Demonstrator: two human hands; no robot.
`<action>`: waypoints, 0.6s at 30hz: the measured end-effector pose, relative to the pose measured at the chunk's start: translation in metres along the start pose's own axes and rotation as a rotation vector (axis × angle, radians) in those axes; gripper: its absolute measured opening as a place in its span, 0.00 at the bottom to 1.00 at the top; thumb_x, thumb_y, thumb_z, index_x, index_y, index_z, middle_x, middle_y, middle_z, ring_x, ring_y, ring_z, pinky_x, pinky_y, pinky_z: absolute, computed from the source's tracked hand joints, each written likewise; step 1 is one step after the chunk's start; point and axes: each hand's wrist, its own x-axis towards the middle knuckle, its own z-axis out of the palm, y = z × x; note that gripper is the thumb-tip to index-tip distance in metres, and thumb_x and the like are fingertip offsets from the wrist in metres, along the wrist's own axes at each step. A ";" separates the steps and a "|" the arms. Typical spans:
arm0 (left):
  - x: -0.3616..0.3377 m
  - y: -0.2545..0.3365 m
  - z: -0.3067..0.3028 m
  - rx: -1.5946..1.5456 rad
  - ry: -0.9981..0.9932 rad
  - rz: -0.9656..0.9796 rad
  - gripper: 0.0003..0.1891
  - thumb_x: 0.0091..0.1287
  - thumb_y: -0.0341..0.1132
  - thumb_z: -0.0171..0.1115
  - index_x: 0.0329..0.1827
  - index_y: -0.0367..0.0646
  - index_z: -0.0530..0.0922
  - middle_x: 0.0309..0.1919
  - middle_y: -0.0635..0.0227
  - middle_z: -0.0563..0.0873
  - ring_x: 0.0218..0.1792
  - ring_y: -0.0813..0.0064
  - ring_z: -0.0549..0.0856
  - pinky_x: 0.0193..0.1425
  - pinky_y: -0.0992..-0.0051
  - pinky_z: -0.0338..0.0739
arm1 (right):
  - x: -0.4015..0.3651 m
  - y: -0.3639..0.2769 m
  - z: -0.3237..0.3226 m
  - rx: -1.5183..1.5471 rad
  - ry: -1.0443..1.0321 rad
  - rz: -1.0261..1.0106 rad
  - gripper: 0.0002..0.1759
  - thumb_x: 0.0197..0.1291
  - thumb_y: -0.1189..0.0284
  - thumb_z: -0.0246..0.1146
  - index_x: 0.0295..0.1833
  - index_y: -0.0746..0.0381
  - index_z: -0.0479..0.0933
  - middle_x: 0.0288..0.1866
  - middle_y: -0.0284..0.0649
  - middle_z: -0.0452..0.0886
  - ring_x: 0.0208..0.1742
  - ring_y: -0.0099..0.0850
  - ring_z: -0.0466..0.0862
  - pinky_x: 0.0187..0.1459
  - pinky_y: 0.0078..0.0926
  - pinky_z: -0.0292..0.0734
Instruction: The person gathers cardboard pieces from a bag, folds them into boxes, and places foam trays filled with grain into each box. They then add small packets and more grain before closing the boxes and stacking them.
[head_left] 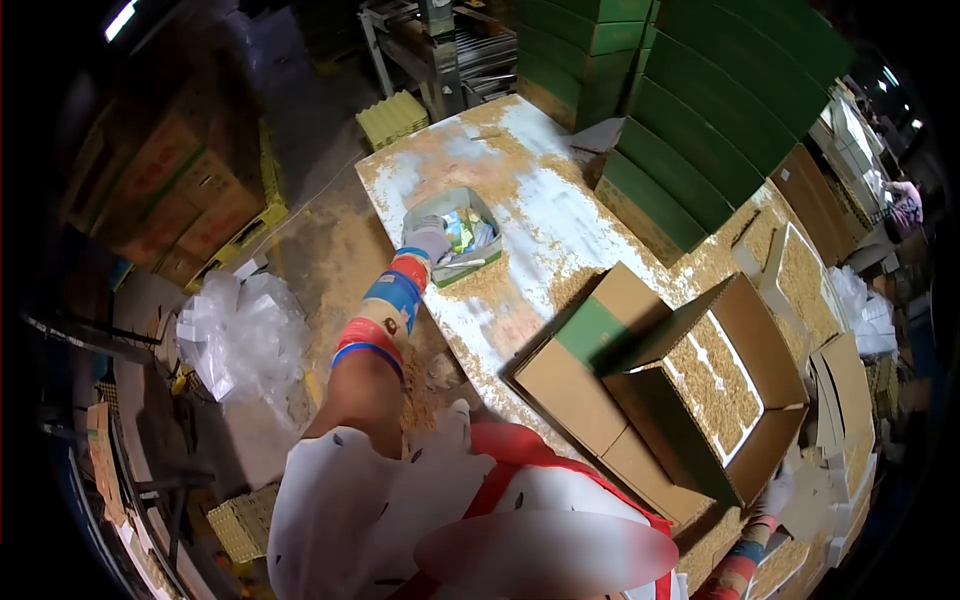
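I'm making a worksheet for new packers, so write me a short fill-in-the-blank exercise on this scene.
The hand inside the small bin is the person's ____ one.
The open box beside the other hand is made of ____.
The tall stacked boxes on the table are coloured ____.
The strap across the white clothing is ____.

left; cardboard; green; red

On your left, clear plastic (245, 335) lies heaped near cartons (185, 195) on a yellow pallet (272, 213); beyond your table stands a roller rack (485, 60); far right, you see a person (907, 204).
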 end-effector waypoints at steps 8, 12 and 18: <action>0.036 -0.014 0.004 -0.228 0.097 0.242 0.27 0.66 0.55 0.51 0.58 0.45 0.79 0.56 0.53 0.81 0.58 0.54 0.79 0.63 0.60 0.71 | -0.055 -0.015 -0.177 0.691 0.235 0.419 0.24 0.68 0.63 0.58 0.64 0.66 0.73 0.50 0.41 0.81 0.45 0.27 0.79 0.43 0.27 0.77; 0.037 -0.018 -0.017 -0.552 0.069 0.599 0.24 0.66 0.51 0.54 0.60 0.48 0.78 0.60 0.57 0.79 0.59 0.57 0.78 0.61 0.65 0.73 | -0.085 -0.031 -0.189 0.691 0.494 0.181 0.21 0.69 0.69 0.57 0.63 0.69 0.73 0.54 0.39 0.80 0.49 0.24 0.77 0.47 0.20 0.74; -0.049 0.117 -0.108 -1.482 0.176 0.446 0.16 0.65 0.35 0.63 0.55 0.41 0.81 0.45 0.61 0.87 0.43 0.75 0.85 0.52 0.77 0.77 | -0.098 -0.131 -0.206 0.638 0.709 0.002 0.18 0.63 0.75 0.58 0.57 0.69 0.78 0.46 0.39 0.81 0.41 0.24 0.76 0.41 0.21 0.72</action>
